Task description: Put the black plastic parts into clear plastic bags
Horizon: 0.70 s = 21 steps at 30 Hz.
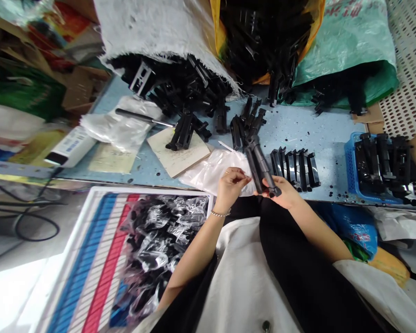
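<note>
My right hand is closed around the near end of a stack of long black plastic parts that points away from me across the blue table. My left hand pinches the edge of a clear plastic bag lying flat by the table's front edge, right beside the stack. A row of black clip-like parts stands just right of my right hand.
Sacks spilling black parts line the far side. A blue basket of black parts sits at right. A striped bag holding bagged parts lies low left. Paper sheets, a screwdriver and crumpled plastic lie left.
</note>
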Available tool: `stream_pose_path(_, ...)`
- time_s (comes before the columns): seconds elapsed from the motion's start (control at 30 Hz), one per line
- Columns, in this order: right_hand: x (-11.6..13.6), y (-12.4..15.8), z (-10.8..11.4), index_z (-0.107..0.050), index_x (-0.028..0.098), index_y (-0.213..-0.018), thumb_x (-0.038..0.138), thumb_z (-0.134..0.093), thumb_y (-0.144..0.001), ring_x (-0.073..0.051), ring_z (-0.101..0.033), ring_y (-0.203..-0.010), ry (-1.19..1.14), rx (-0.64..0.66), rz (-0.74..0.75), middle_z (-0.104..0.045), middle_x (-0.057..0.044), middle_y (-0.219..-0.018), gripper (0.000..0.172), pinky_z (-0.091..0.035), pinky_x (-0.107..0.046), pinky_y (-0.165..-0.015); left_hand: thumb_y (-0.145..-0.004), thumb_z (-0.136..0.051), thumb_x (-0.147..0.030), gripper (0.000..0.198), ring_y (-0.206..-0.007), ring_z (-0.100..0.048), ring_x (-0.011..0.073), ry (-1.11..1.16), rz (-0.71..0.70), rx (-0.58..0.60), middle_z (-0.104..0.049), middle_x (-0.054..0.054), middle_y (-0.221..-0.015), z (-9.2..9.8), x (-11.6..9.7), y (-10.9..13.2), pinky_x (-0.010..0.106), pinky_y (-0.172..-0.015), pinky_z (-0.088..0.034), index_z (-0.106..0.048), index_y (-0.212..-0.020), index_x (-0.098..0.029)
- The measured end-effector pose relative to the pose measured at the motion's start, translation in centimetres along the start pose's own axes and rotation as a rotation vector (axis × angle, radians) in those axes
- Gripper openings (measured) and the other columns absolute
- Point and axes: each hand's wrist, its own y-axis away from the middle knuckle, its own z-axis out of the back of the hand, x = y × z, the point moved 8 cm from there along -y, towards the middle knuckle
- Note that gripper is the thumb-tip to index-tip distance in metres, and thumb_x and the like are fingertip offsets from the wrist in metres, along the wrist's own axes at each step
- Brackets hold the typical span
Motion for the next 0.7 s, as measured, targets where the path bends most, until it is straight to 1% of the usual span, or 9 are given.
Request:
stream_pose_path(0.1, 0.0, 0.0, -0.1, -0.069, 0.017, -0.068, 0.039, -0.095, -0.065, -0.018, -0.072, -0.067, 0.010, -0.025, 0.047, -0.066, -0.001, -0.067, 0.034, -0.047, -0.024, -0.053, -0.079, -0.075, -0.030, 0.014, -0.091, -0.065, 0.0187, -0.042, -0.040, 0.044, -0.066, 0.006, -0.093, -0.9, -0.2, 0.2, 0.033, -0.082, -0.053, -0.070, -0.073, -0.018)
stream_pose_path(0.2, 0.6, -0.1, 1.4, -0.068, 0.019, -0.066, 0.037, -0.095, -0.064, -0.017, -0.071, -0.066, -0.038, -0.107, 0.102, -0.067, -0.001, -0.070, 0.033, -0.045, -0.024, -0.050, -0.080, -0.075, -0.026, 0.012, -0.088, -0.065, 0.0172, 0.002, -0.032, -0.001, -0.066, 0.007, -0.097, -0.1, 0.2, 0.5, 0.029, -0.075, -0.054, -0.067, -0.080, -0.018)
stream_pose_path(0.27, 0.7, -0.2, 2.0, -0.068, 0.020, -0.066, 0.038, -0.095, -0.063, -0.017, -0.070, -0.066, -0.050, -0.117, 0.100, -0.068, -0.001, -0.073, 0.033, -0.045, -0.024, -0.050, -0.083, -0.070, -0.021, 0.007, -0.090, -0.065, 0.0169, -0.031, -0.107, -0.013, -0.066, 0.008, -0.104, 0.3, -0.4, 0.8, 0.028, -0.072, -0.054, -0.064, -0.084, -0.018)
stream_pose_path(0.3, 0.7, -0.2, 2.2, -0.068, 0.020, -0.065, 0.038, -0.095, -0.063, -0.018, -0.070, -0.067, -0.047, -0.114, 0.094, -0.068, -0.001, -0.073, 0.033, -0.045, -0.024, -0.050, -0.085, -0.065, -0.018, 0.002, -0.094, -0.066, 0.0175, -0.092, -0.168, 0.007, -0.066, 0.009, -0.110, 0.2, -0.9, 1.0, 0.029, -0.075, -0.056, -0.065, -0.087, -0.019)
stream_pose_path(0.4, 1.2, 0.1, 2.7, -0.068, 0.020, -0.065, 0.037, -0.095, -0.061, -0.019, -0.071, -0.069, -0.030, -0.135, 0.100, -0.066, -0.001, -0.072, 0.032, -0.045, -0.024, -0.051, -0.089, -0.048, -0.005, 0.033, -0.112, -0.065, 0.0208, -0.337, -0.312, 0.143, -0.064, 0.011, -0.126, -1.5, -1.9, 1.5, 0.039, -0.097, -0.056, -0.071, -0.105, -0.020)
stream_pose_path(0.5, 2.5, 2.2, 3.3, -0.069, 0.020, -0.071, 0.033, -0.091, -0.068, -0.019, -0.072, -0.073, -0.032, -0.195, 0.150, -0.070, -0.002, -0.080, 0.026, -0.047, -0.024, -0.053, -0.084, -0.045, 0.002, 0.054, -0.126, -0.061, 0.0244, -0.446, -0.327, 0.197, -0.063, 0.012, -0.133, -2.9, -1.7, 1.5, 0.043, -0.107, -0.054, -0.066, -0.129, -0.020)
stream_pose_path(0.57, 2.4, 4.5, 2.7, -0.071, 0.020, -0.080, 0.037, -0.084, -0.075, -0.018, -0.072, -0.071, -0.064, -0.138, 0.101, -0.074, -0.004, -0.087, 0.022, -0.049, -0.024, -0.054, -0.083, -0.048, 0.002, 0.062, -0.123, -0.063, 0.0243, -0.446, -0.322, 0.188, -0.057, 0.015, -0.143, -3.6, -1.4, 1.5, 0.041, -0.101, -0.058, -0.057, -0.140, -0.020)
stream_pose_path(0.63, 0.6, 7.3, 0.7, -0.072, 0.017, -0.089, 0.045, -0.077, -0.082, -0.016, -0.070, -0.064, -0.102, 0.044, -0.079, -0.076, -0.008, -0.088, 0.030, -0.049, -0.023, -0.050, -0.084, -0.051, 0.000, 0.065, -0.112, -0.068, 0.0220, -0.415, -0.331, 0.202, -0.051, 0.017, -0.149, -4.7, -1.3, 1.6, 0.039, -0.093, -0.061, -0.050, -0.146, -0.021)
stream_pose_path(0.7, -2.0, 10.2, -1.4, -0.071, 0.013, -0.093, 0.051, -0.071, -0.086, -0.015, -0.066, -0.055, -0.132, 0.230, -0.294, -0.075, -0.010, -0.081, 0.038, -0.046, -0.022, -0.044, -0.088, -0.053, -0.004, 0.065, -0.115, -0.067, 0.0235, -0.366, -0.343, 0.233, -0.048, 0.018, -0.152, -5.8, -1.4, 1.8, 0.042, -0.097, -0.061, -0.045, -0.149, -0.023)
